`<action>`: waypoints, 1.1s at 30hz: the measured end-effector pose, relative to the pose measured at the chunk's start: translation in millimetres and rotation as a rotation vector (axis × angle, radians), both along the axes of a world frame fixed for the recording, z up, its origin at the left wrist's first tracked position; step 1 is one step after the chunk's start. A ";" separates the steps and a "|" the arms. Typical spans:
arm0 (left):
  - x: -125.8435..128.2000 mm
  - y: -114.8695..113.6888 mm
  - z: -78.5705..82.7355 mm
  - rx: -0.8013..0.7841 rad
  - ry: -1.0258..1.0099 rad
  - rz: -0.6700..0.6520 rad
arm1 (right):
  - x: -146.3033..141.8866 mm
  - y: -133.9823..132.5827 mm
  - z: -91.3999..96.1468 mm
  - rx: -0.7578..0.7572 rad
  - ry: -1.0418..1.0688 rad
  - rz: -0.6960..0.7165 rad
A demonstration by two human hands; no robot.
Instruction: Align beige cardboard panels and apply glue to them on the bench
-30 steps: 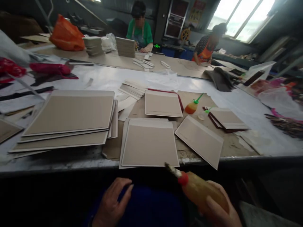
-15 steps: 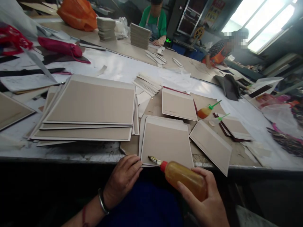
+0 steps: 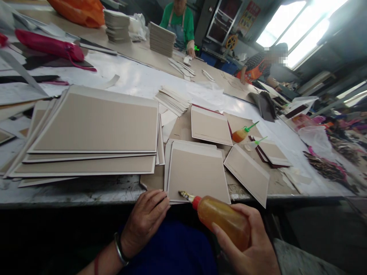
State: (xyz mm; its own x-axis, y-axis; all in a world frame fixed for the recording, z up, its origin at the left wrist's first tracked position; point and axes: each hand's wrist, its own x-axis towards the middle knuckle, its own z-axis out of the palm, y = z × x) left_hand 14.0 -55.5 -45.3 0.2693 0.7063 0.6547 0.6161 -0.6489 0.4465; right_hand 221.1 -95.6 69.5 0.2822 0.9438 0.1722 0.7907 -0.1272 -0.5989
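Observation:
My right hand (image 3: 252, 248) grips an amber glue bottle (image 3: 222, 219) with a red collar, its crusted nozzle resting on the near edge of a beige card panel (image 3: 197, 175). My left hand (image 3: 146, 217), a metal bangle on its wrist, rests with curled fingers at the table's front edge, fingertips touching the near left corner of that panel. The panel lies on top of one or two others like it.
A large stack of bigger beige boards (image 3: 91, 130) lies to the left. More panels (image 3: 210, 125), a tilted one (image 3: 247, 172), two small glue bottles (image 3: 241, 133) and paper strips (image 3: 172, 100) lie beyond. Two people (image 3: 179, 19) work at the far side.
My left hand rose from my lap to the panel's near corner. My right hand brought the bottle up and left until its nozzle reached the panel's edge.

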 end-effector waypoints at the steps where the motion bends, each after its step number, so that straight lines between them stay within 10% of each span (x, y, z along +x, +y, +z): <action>1: -0.1 -0.1 -0.2 0.000 -0.002 0.001 | 1.5 -0.2 1.1 0.012 -0.024 -0.003; 10: 0.5 0.5 0.5 0.015 -0.001 0.008 | 10.3 0.9 -3.1 0.007 -0.091 0.138; 33: 0.5 0.1 0.6 0.016 0.020 -0.013 | 9.0 -2.9 0.3 0.019 -0.024 -0.013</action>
State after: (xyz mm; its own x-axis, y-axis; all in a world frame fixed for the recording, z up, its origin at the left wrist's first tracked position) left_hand 14.5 -55.4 -44.7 0.2916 0.6921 0.6602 0.6167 -0.6637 0.4234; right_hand 230.1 -98.5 69.8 0.2898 0.9367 0.1966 0.8034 -0.1264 -0.5818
